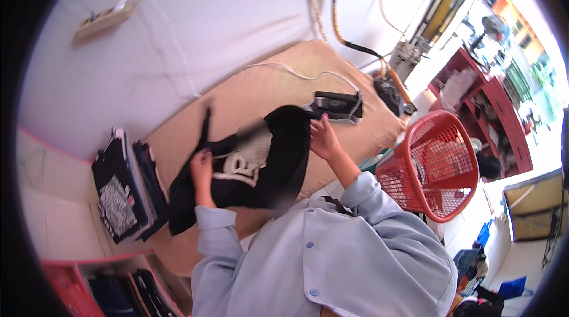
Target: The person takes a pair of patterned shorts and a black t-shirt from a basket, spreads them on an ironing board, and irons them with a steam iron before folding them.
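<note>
A black garment with a pale print point(284, 161) is spread over the beige padded table. At its left part, my left hand point(202, 166) has its fingers closed on the black cloth. My right hand point(323, 137) pinches the garment's upper right edge. Part of the cloth is blurred, and a narrow black piece rises above my left hand. Just beyond my right hand, an electric iron point(335, 106) rests on the table, its white cord running back across the cover.
Folded clothes point(122, 197) are stacked at the beige table's point(284, 81) left end. A red plastic laundry basket point(418, 175) stands at the right. Red shelving point(66, 286) holds folded clothes at the lower left. A power strip point(104, 21) is on the wall.
</note>
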Motion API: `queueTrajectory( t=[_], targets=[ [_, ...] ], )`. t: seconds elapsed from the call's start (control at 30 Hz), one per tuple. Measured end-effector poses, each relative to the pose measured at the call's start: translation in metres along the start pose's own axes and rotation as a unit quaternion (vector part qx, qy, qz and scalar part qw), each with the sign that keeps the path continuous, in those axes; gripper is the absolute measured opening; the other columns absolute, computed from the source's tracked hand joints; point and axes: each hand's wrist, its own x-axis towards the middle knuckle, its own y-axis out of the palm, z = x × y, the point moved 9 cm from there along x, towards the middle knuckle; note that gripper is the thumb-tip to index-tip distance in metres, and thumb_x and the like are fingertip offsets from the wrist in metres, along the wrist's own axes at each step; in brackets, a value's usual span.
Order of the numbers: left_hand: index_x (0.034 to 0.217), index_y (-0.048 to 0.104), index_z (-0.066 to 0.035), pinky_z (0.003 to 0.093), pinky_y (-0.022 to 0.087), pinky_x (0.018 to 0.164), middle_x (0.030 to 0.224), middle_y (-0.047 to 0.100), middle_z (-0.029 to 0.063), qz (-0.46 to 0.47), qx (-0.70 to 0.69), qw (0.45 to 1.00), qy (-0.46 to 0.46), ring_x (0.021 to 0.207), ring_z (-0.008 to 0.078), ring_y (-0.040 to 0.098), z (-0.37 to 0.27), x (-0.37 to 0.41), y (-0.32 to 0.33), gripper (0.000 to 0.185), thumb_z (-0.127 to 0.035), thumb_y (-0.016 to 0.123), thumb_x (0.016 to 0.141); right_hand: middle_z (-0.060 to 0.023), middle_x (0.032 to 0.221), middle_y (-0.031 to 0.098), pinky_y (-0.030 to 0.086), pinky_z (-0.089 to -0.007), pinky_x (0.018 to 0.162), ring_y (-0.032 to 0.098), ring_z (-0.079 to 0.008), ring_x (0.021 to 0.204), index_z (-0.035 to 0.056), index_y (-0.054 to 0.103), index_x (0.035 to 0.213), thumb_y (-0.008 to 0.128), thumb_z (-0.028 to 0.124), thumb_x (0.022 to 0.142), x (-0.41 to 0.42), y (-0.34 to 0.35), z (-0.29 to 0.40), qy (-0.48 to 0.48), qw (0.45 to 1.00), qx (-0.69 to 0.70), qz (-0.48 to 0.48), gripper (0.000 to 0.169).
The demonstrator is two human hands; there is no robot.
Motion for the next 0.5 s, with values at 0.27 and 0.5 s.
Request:
queueTrajectory(
  t=[0.27, 0.5],
  targets=[
    [0.107, 0.057, -0.004, 0.0389, 0.043, 0.086, 0.108, 0.057, 0.0136, -0.171, 0.122, 0.977, -0.023, 0.100, 0.0289, 0.052, 0.123, -0.085, -0.059, 0.032, -0.007, 0.064, 0.075, -0.0085, 0.104, 0.059, 0.047, -0.0393, 0.076, 0.059, -0.0214, 0.089, 0.0070, 0.045, 0.117, 0.065, 0.022, 0.081, 0.012, -0.067, -0.086, 0.007, 0.943, -0.305, -0.137, 0.044],
    [0.108, 0.054, 0.001, 0.0410, 0.043, 0.085, 0.103, 0.058, 0.0164, -0.031, 0.270, 0.950, -0.154, 0.096, 0.0332, 0.054, 0.164, -0.097, -0.063, 0.051, -0.028, 0.073, 0.071, -0.0119, 0.094, 0.061, 0.049, -0.0349, 0.078, 0.059, -0.0238, 0.083, 0.0009, 0.052, 0.108, 0.057, 0.011, 0.077, 0.037, -0.103, -0.076, -0.096, 0.946, -0.257, -0.174, 0.033]
  ],
)
